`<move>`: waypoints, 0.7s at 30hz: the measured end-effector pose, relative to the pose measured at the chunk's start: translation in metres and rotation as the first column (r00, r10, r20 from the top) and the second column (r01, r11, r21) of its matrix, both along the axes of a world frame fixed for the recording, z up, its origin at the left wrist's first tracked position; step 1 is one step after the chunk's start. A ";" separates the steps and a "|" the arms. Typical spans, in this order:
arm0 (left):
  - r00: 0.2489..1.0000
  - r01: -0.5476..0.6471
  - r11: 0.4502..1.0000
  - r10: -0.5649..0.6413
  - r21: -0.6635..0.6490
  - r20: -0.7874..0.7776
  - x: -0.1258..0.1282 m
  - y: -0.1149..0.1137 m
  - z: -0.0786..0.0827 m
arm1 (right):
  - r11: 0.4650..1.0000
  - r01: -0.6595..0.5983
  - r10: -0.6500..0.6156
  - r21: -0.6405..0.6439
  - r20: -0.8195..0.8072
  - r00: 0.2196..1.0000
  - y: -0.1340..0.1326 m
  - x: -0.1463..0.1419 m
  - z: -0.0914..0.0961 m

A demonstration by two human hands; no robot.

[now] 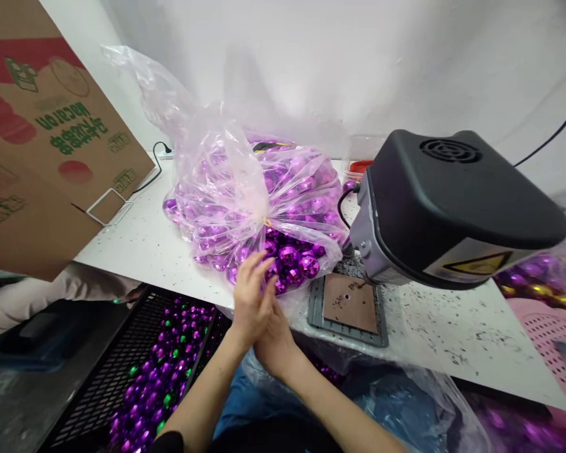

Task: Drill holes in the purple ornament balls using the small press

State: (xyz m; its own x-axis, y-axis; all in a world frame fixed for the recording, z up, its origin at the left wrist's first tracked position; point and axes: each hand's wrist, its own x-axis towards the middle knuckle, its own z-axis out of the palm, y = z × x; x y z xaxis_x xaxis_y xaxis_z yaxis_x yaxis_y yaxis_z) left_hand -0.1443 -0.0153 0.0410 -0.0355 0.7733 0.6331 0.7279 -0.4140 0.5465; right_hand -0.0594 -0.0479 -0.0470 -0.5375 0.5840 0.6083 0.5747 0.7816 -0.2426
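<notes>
A clear plastic bag (236, 182) full of shiny purple faceted balls lies on the white table, with its neck tied and a torn opening facing me. Purple disco-style balls (288, 255) show bare in that opening. My left hand (251, 292) is at the opening's left edge, fingers stretched out loosely towards the balls; I see nothing held in it. Crossing just beneath it, my right hand (274, 340) has its fingers mostly hidden by the left, so its grip is not visible.
Right of the bag, a black-hooded machine (453, 207) overhangs a grey base with a brown plate (349, 303). A cardboard box (51, 138) stands left. Below are a black crate (99, 371) with purple and green balls and a pink basket (547, 333). Another person's leg (51, 292) shows left.
</notes>
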 end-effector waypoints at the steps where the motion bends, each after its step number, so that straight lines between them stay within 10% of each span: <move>1: 0.989 0.117 0.993 -0.119 -0.027 -0.085 0.011 0.005 0.003 | 1.000 0.005 -0.005 -0.005 -0.004 1.000 -0.010 0.008 0.002; 8: 0.866 0.215 0.929 -0.324 -0.301 -0.381 0.049 0.058 -0.005 | 0.991 0.109 -0.109 -0.080 0.006 0.994 -0.066 0.088 0.032; 12: 0.936 0.351 0.877 -0.334 -0.328 0.107 0.045 0.048 0.007 | 0.976 0.178 -0.182 -0.125 -0.027 0.983 -0.069 0.130 0.049; 16: 0.543 0.691 0.615 -0.094 -0.380 0.835 0.048 0.016 0.014 | 0.943 0.171 -0.222 -0.285 -0.157 0.962 -0.059 0.162 0.074; 18: 0.333 0.809 0.499 0.048 -0.311 0.942 0.055 0.004 0.008 | 0.912 0.171 -0.261 -0.373 -0.207 0.943 -0.051 0.175 0.089; 21: 0.248 0.846 0.451 0.137 -0.283 0.959 0.067 0.000 -0.007 | 0.863 0.184 -0.335 -0.470 -0.261 0.905 -0.041 0.193 0.109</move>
State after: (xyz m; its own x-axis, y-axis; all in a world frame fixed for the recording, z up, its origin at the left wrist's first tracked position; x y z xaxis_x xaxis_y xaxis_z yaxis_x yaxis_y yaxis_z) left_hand -0.0777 -0.0157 0.0341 0.3475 0.9021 -0.2558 -0.4273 0.3952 0.8131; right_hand 0.1341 -0.0891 0.0619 -0.1466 0.9138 0.3788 0.5709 0.3908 -0.7220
